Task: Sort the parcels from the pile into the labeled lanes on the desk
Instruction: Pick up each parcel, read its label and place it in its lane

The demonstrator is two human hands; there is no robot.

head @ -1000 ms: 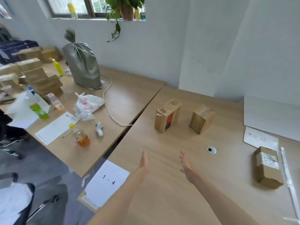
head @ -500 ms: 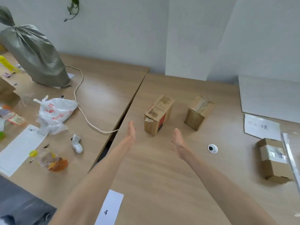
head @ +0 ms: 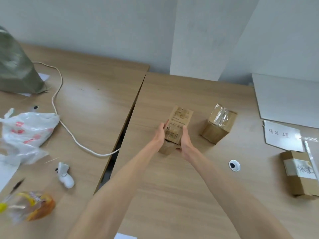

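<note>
A tall brown parcel with a barcode label (head: 178,124) stands on the right desk (head: 172,195). My left hand (head: 160,135) presses its left side and my right hand (head: 185,141) presses its right side, fingers mostly straight, so the box sits clamped between my palms. A second brown parcel with shiny tape on top (head: 217,124) stands just to its right, untouched. A third taped parcel (head: 300,173) lies near the right edge. A handwritten paper label (head: 283,135) lies behind it, and the corner of another white label (head: 125,236) shows at the near edge.
The left desk holds a grey sack (head: 15,66), a white cord (head: 58,104), a white plastic bag (head: 27,128), a small white device (head: 65,176) and a lying bottle (head: 29,206). A cable grommet (head: 234,165) sits in the right desk. A grey board (head: 284,100) leans at the back right.
Both hands moved forward from open air to the labeled parcel and closed in on its two sides. The camera moved closer and tilted down.
</note>
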